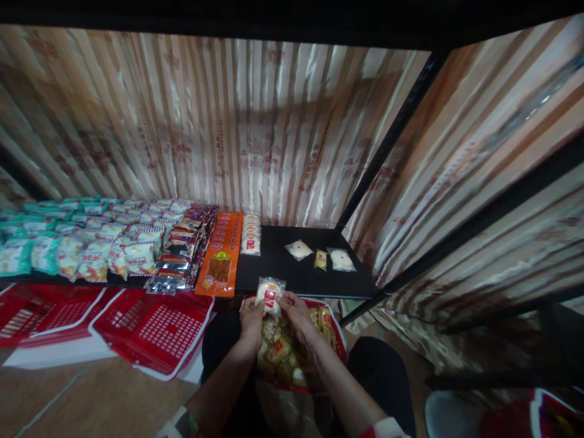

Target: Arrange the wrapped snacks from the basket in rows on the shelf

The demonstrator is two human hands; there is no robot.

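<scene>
- Striped curtains back a black shelf [292, 277].
- Both grips clenched: left hand [252, 319] and right hand [295, 309] hold one snack packet [269, 294], bare shelf just beyond.

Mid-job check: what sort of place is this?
Probably a small shop's shelving: rows of packaged snacks on a low black shelf, red baskets beside it, and the left hand and right hand holding a wrapped bun over a bag of more.
</scene>
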